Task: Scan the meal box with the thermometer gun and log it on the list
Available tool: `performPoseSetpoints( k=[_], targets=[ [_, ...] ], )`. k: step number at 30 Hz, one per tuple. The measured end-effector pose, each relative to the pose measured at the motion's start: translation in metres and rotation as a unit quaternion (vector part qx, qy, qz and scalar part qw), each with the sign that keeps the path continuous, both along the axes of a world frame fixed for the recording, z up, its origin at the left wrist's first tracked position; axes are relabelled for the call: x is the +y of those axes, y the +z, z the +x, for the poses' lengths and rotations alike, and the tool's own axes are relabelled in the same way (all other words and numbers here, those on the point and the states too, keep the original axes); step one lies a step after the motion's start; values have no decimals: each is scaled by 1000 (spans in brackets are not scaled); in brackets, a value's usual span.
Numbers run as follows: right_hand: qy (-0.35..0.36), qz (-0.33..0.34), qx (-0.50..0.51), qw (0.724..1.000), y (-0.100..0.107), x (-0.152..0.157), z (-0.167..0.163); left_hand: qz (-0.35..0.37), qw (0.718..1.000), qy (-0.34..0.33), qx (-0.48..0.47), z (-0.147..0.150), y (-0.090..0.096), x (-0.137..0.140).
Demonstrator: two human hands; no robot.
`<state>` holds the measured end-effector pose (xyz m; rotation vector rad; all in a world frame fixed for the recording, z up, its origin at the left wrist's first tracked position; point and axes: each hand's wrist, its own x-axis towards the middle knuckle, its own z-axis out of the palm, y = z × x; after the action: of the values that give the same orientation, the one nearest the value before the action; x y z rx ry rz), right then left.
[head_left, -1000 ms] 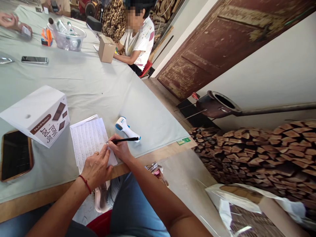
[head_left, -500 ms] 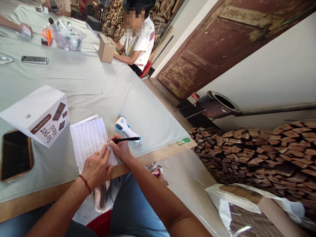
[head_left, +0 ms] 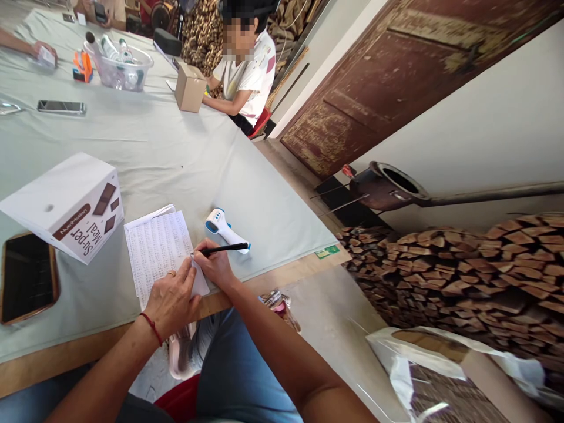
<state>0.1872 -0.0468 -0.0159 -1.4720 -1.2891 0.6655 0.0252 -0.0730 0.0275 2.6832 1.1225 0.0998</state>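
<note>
Near the table's front edge lies a notepad whose top sheet bears many lines of handwriting. Its lower right part is blank. My left hand rests flat on the page with its fingers stretched out; a ring and a red wrist cord show on it. In my right hand a black pen is pinched, its tip down at the paper close to my left fingertips. Just beyond the pen is a white and blue infrared thermometer, lying on the cloth.
A white printed box and a dark phone stand to the left. Farther back are another phone, a plastic tub of bottles, an orange tool and a cardboard box before a seated person. Firewood is stacked right.
Almost nothing differs. The pen's upper end has tipped very slightly, and the seated person's head has shifted a little. My left hand has stayed in place.
</note>
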Motion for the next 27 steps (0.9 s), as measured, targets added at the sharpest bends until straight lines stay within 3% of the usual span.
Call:
performPoseSetpoints(
  k=[21, 27],
  targets=[
    [-29, 1, -7, 1000, -6, 1, 1, -6, 1000, 4, -7, 0, -3, 0],
    [-71, 47, 15, 996, -6, 1, 3, -8, 1000, 3, -29, -4, -6, 1]
  ],
)
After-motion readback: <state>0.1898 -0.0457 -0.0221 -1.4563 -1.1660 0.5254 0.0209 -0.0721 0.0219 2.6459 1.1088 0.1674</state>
